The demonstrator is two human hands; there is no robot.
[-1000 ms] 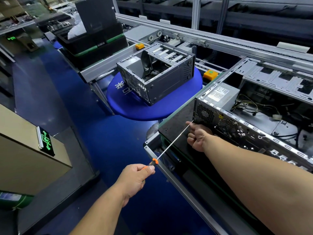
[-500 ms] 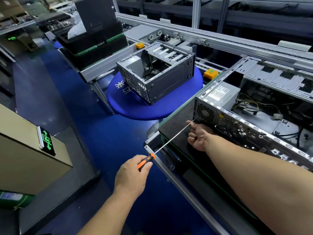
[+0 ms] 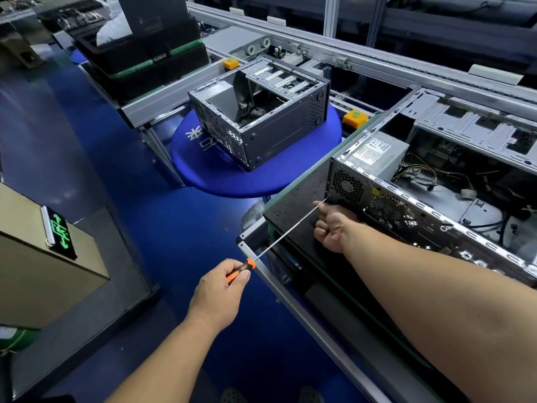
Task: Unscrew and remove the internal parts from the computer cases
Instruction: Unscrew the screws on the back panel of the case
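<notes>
Both hands are on one long screwdriver (image 3: 286,231) in the single head view. The left hand (image 3: 222,292) wraps the orange and black handle, thumb lying along it. The right hand (image 3: 332,225) is curled in a loose fist near the far end of the thin shaft, with the thumb and forefinger seeming to pinch and guide it. The tip sits at the lower left corner of the rear panel of the near computer case (image 3: 436,205), just beside the round fan grille of the power supply (image 3: 374,152). That case lies open on the black mat (image 3: 299,196) of the workbench, its cables and metal frame exposed.

To do this step well, I judge the shaft should be kept in line with the screw, the left hand pushing inward while it turns so the tip does not ride out of the head. The right hand should only steady the shaft, loosely enough to let it spin. The screw itself is too small to make out.

A second, mostly stripped case (image 3: 261,112) stands well apart on a round blue table (image 3: 203,173).

As for writing, the power supply carries a white label with print too fine to read. White characters on the blue table are partly hidden. A green lit sign (image 3: 59,232) at the left shows arrows and symbols I cannot read.
</notes>
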